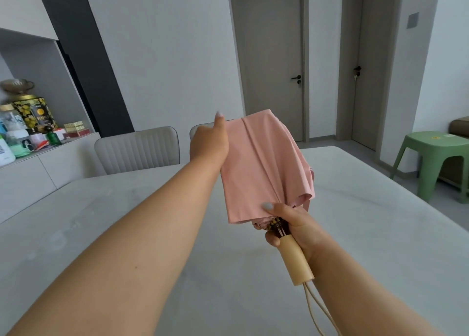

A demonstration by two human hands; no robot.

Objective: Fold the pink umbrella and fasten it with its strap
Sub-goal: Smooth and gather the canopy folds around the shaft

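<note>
The right hand's [294,227] fingers curl round the pink umbrella [264,168] just above its wooden handle [295,259] — thumb pressing the cloth; the left hand [209,142], arm outstretched toward 12 o'clock, grips the canopy's far edge; the umbrella is held above the table [380,234].

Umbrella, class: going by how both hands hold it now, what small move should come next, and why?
Probably the left hand should wrap the flat pink panel it holds around the umbrella. The right hand grips it just above the handle, but the canopy hangs loose and wide, with a ruffled edge on the right. No strap shows yet.
</note>
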